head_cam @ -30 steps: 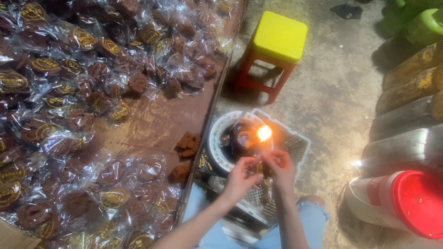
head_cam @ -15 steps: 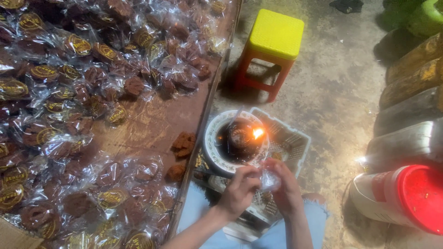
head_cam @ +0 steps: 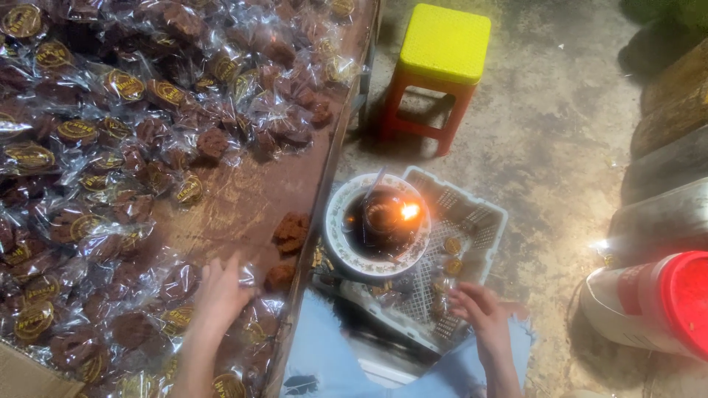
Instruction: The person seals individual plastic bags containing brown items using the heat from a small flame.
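Both hands' fingers spread, left hand [head_cam: 221, 291] on wrapped cakes [head_cam: 177, 284]; right hand [head_cam: 483, 313] over crate [head_cam: 472, 221], contents unclear

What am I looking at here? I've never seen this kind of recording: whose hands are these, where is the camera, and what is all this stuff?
There is one view, from a camera worn on a person's head, looking down. No machine is involved; both bare hands belong to the wearer. The left hand rests on clear bags of brown cakes that cover most of a brown table; a few bare cakes lie unwrapped near the table's edge. The right hand hovers open over a white plastic crate on the floor; it seems to hold nothing. On the crate sits a patterned bowl with a small flame burning in it. Further off stand a yellow-topped stool and, at the right, a tub with a red lid. The floor is bare concrete.
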